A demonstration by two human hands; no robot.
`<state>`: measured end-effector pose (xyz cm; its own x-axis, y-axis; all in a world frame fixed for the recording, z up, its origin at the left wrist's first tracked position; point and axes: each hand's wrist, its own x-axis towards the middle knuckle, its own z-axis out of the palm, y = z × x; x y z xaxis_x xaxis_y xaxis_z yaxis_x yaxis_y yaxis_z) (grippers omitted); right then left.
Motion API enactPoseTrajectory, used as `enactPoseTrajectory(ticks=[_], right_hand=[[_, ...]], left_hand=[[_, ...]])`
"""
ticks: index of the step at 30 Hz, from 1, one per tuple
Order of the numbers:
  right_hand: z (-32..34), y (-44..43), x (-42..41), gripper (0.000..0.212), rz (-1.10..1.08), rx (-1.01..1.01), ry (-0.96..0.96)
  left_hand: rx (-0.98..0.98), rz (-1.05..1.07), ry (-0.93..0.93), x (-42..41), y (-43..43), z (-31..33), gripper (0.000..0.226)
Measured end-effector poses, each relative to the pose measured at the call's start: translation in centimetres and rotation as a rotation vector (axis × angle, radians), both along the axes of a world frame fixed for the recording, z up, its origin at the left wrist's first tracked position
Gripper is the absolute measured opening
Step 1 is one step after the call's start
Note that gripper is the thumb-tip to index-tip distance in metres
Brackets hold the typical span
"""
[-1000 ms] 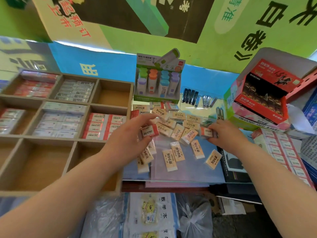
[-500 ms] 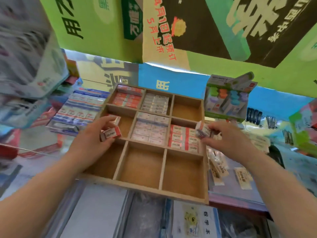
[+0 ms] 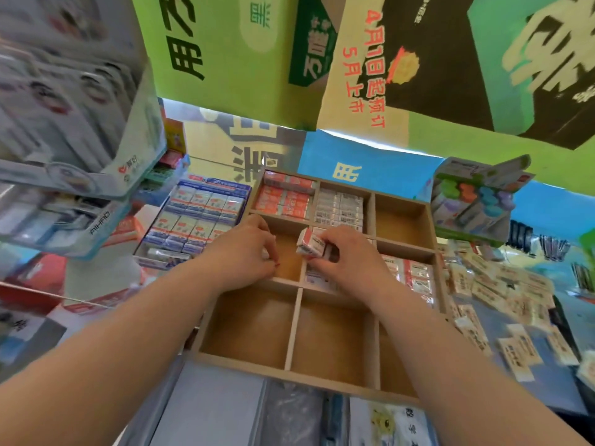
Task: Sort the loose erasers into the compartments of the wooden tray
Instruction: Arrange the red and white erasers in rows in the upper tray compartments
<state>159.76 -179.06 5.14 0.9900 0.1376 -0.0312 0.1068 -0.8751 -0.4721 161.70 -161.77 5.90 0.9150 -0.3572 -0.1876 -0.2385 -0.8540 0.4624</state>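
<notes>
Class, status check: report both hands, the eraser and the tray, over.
Left hand curled at the middle-left compartment of the tray, grip unclear. Right hand grips an eraser over the middle row. Nothing in the way.

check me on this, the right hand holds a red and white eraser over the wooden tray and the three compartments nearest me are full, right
Not quite. The right hand does hold a red and white eraser over the wooden tray, but the head view shows the three compartments nearest you empty, just bare wood.
</notes>
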Motion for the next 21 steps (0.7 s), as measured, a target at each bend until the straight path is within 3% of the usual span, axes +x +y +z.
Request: enactPoseTrajectory(ticks=[6, 12, 18, 21], right_hand=[[0.6, -0.5, -0.4, 0.039, 0.009, -0.016, 0.091], [0.9, -1.1, -0.9, 0.044, 0.018, 0.067, 0.133], [0.5, -1.5, -1.3, 0.044, -0.002, 0.119, 0.120], [0.3, -1.6, -1.3, 0.044, 0.005, 0.137, 0.103]], left_hand=[[0.183, -0.089, 0.016, 0.7, -1.1, 0.2, 0.043], [0.246, -0.177, 0.086, 1.6, -0.9, 0.5, 0.028], [0.321, -0.273, -0.018, 2.0, -0.7, 0.8, 0.041], [0.365, -0.358, 0.039, 2.4, -0.9, 0.9, 0.052]])
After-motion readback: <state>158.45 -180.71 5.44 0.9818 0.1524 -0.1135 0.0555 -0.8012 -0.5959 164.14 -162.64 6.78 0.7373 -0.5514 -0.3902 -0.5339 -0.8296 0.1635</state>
